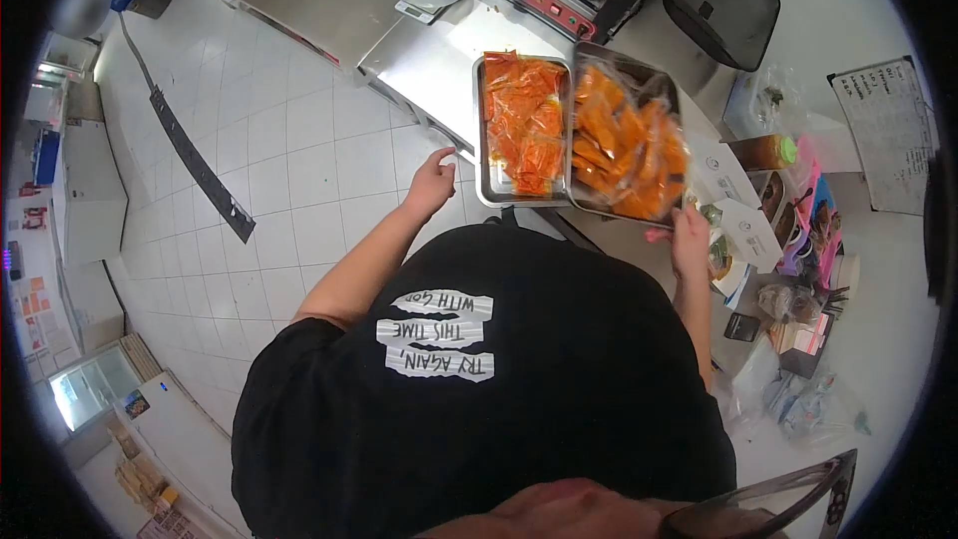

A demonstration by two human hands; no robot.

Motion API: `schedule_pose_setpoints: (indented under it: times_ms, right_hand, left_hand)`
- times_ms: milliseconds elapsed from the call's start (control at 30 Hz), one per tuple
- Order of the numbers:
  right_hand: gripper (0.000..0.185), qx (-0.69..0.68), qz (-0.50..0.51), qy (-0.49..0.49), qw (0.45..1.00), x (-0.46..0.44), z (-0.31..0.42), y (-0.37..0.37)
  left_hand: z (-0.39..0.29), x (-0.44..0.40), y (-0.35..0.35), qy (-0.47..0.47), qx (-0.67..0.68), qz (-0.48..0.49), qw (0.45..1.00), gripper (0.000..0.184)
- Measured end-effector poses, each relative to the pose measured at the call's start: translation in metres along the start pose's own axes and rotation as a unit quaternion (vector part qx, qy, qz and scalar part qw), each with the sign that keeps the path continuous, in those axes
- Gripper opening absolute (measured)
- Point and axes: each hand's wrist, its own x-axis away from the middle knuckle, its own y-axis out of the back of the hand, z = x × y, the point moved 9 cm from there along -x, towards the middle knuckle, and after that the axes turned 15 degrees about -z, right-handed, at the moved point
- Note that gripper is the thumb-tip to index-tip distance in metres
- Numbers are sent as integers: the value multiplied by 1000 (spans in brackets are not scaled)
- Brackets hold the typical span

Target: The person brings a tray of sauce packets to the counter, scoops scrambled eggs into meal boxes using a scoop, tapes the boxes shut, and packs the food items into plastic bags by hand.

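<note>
My right hand (689,238) grips the near right corner of a dark metal tray (667,80). Clear plastic bags of orange food pieces (624,145) fill that tray. Directly to its left, on the metal counter, sits a silver tray (495,192) with flat plastic packets of orange-red sauce (524,120) in it. My left hand (433,185) hangs in the air left of the silver tray, near the counter's edge. It holds nothing, and its fingers are apart.
Farther back are a kitchen scale (417,12) with a round plate on it and a heated cabinet with a red control panel (549,5). On the right stand a black bin (720,5), a green-capped bottle (766,152) and white boxes (748,233). Tiled floor (309,160) lies to the left.
</note>
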Motion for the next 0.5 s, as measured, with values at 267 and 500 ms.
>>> schedule_pose_setpoints:
  times_ms: [267,500]
  right_hand:
    - [26,-58,-80,16,995,41,-12,78]
    - [32,-87,-112,-26,989,66,-29,68]
  left_hand:
    - [-51,-16,-26,-143,-89,16,986,38]
    - [-103,9,-113,-422,-227,111,870,53]
